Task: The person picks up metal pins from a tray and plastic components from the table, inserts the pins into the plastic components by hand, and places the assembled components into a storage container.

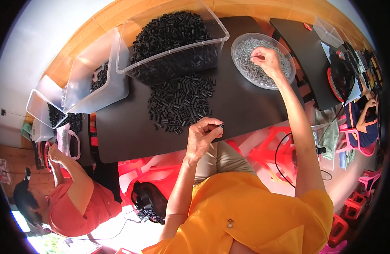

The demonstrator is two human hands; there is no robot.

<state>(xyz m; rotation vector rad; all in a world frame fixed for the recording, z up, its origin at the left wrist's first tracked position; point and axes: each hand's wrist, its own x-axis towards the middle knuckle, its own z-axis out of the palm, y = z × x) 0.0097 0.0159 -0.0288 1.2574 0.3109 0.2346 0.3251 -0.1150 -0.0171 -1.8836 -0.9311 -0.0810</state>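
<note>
Black plastic piece (pixel 220 125), small and stubby, sits pinched between thumb and fingertips of the left hand (pixel 202 137), whose grip is clamped on it just above the near edge of the dark bench (pixel 245 101). Just beyond that hand lies a loose heap of the same black pieces (pixel 180 101), spread flat on the bench top. Farther back, a clear plastic bin (pixel 171 40) stands tilted toward the heap, packed with more black pieces.

The right hand (pixel 267 59) reaches far across to the right, into a round clear dish (pixel 288 57) filled with small grey metal parts (pixel 245 63). Its fingertips are drawn together over the grey parts; whether they have caught one I cannot tell, it is too small to see. Both arms belong to a person in an orange shirt (pixel 254 211), seated on a red plastic stool (pixel 271 148) at the near side of the bench.

To the left, a second clear bin (pixel 93 76) leans on the bench end, holding a few black pieces, and another clear bin (pixel 44 101) stands beyond it. Near left, a person in a red top (pixel 89 203) handles something at a neighbouring spot. Far right, another dark bench (pixel 305 55) carries a clear box (pixel 328 31), and a person in dark blue (pixel 366 122) sits beside it.
</note>
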